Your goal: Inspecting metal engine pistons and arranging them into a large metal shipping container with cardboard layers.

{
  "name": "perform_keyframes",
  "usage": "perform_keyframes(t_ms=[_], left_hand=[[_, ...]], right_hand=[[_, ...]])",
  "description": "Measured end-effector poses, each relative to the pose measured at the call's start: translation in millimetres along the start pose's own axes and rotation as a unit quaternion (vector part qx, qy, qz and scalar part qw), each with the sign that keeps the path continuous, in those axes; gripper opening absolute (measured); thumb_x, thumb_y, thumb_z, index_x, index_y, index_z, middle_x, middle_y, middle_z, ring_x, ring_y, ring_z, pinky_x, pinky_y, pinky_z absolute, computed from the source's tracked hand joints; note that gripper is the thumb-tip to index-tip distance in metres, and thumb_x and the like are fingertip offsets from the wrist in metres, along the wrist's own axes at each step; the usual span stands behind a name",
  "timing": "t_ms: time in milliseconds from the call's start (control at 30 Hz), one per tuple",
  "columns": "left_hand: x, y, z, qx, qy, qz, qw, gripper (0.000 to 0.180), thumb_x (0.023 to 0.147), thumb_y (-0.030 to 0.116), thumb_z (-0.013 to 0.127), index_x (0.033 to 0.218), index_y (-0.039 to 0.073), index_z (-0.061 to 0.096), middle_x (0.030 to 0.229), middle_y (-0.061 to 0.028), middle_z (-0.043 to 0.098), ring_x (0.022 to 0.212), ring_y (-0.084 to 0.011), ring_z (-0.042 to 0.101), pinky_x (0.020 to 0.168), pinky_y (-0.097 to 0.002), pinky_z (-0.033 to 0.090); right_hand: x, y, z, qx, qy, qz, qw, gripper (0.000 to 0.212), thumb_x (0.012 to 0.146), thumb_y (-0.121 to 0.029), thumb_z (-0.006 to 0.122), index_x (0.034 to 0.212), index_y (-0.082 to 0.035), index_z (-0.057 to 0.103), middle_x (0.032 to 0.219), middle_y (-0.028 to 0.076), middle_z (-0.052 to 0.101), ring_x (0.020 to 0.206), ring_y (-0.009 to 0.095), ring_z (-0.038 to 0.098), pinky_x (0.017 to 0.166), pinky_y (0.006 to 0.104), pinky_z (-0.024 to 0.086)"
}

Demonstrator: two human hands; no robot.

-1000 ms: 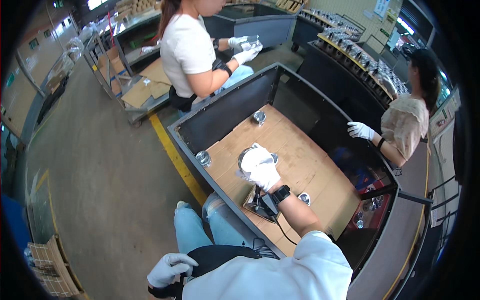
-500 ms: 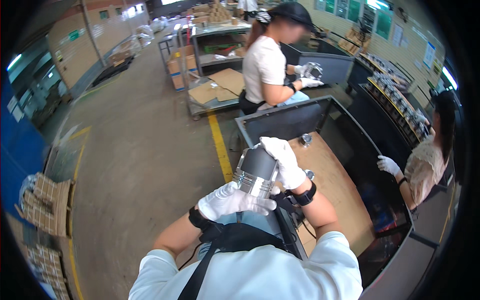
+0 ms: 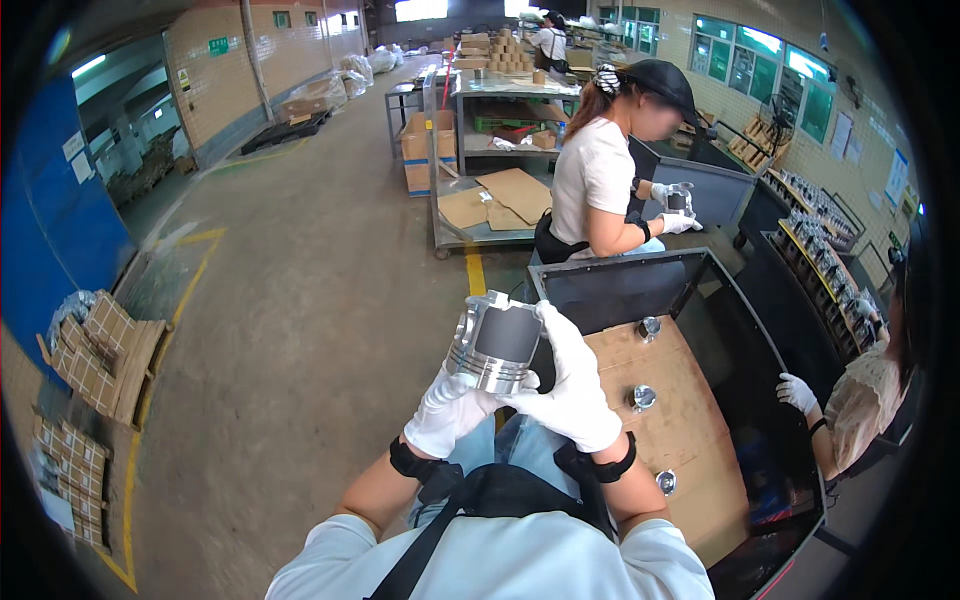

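Piston (image 3: 497, 343), a silver metal cylinder with a dark band around its skirt and ring grooves at its lower end, is held in front of the person's chest, above the lap and left of the bench (image 3: 690, 470). Left hand (image 3: 450, 408), in a white glove, supports it from below with fingers closed on the grooved end. Right hand (image 3: 570, 385), also gloved white, wraps the right side with fingers laid along the skirt. Both wrists carry black straps.

Compared with half a second earlier, the piston has been raised slightly and turned so the dark band faces the camera; the view has swung leftward, showing more floor.

Bench is a dark metal tray with raised walls and a brown board lining. Three small round metal parts (image 3: 642, 397) rest on the board, well apart from one another.

Flat brown cardboard sheets (image 3: 510, 195) lie on a trolley beyond the bench. Stacked brown cartons (image 3: 100, 350) sit on the grey concrete floor at far left, beside a blue wall. A small green rectangular sign (image 3: 218, 45) hangs on the tiled back wall.

A co-worker in a white shirt (image 3: 592, 180) sits at the bench's far end holding a metal part. Another person's gloved hand (image 3: 797, 392) rests on the bench's right rim.
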State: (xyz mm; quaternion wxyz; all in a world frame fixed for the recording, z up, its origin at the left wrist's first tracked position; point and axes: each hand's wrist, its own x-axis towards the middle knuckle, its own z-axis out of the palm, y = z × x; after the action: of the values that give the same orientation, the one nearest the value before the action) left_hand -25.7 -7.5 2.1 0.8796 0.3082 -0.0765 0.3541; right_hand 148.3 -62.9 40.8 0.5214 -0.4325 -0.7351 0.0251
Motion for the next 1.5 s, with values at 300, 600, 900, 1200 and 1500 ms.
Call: perform_keyframes(t_ms=[300, 600, 900, 1200, 1500], left_hand=[[1, -8, -7, 0.503, 0.110, 0.274, 0.812, 0.112, 0.060, 0.005, 0.091, 0.151, 0.012, 0.026, 0.147, -0.0143, 0.038, 0.134, -0.0279, 0.045, 0.108, -0.0393, 0.043], [-1, 3, -9, 0.752, 0.140, 0.364, 0.532, 0.106, 0.059, 0.007, 0.088, 0.146, 0.015, 0.028, 0.137, -0.0110, 0.036, 0.125, -0.0268, 0.048, 0.102, -0.0420, 0.044], [-3, 4, -3, 0.828, 0.120, 0.378, 0.396, 0.101, 0.055, 0.012, 0.086, 0.142, 0.014, 0.033, 0.125, -0.0162, 0.040, 0.112, -0.0331, 0.045, 0.092, -0.0446, 0.042], [-2, 11, 1, 0.564, 0.130, 0.191, 0.792, 0.106, 0.059, 0.008, 0.091, 0.148, 0.006, 0.033, 0.132, -0.0158, 0.049, 0.114, -0.0302, 0.057, 0.096, -0.0393, 0.049], [-5, 5, 9, 0.130, 0.082, -0.033, 0.988, 0.082, 0.079, 0.025, 0.083, 0.145, 0.007, 0.038, 0.127, -0.0166, 0.061, 0.122, -0.0307, 0.059, 0.102, -0.0457, 0.050]], right_hand=[[-4, 3, 19, -0.036, 0.031, 0.052, 0.998, 0.086, 0.070, -0.010, 0.081, 0.144, 0.003, 0.041, 0.137, 0.027, 0.053, 0.121, 0.041, 0.058, 0.101, 0.0416, 0.049], [-17, -4, 17, 0.221, 0.025, 0.187, 0.957, 0.082, 0.075, 0.005, 0.067, 0.150, -0.002, 0.034, 0.143, 0.023, 0.049, 0.101, 0.024, 0.066, 0.084, 0.0349, 0.055], [-5, -8, 17, 0.060, 0.065, 0.039, 0.995, 0.087, 0.062, -0.009, 0.086, 0.139, -0.003, 0.045, 0.131, 0.020, 0.053, 0.097, 0.028, 0.066, 0.085, 0.0355, 0.056], [-18, 14, 19, 0.199, 0.083, 0.105, 0.971, 0.082, 0.058, -0.003, 0.085, 0.131, -0.005, 0.049, 0.128, 0.014, 0.055, 0.105, 0.022, 0.062, 0.087, 0.0322, 0.053], [-6, 9, 2, 0.061, 0.003, 0.082, 0.995, 0.086, 0.064, -0.001, 0.075, 0.144, -0.003, 0.042, 0.147, 0.022, 0.045, 0.135, 0.035, 0.047, 0.112, 0.0385, 0.038]])
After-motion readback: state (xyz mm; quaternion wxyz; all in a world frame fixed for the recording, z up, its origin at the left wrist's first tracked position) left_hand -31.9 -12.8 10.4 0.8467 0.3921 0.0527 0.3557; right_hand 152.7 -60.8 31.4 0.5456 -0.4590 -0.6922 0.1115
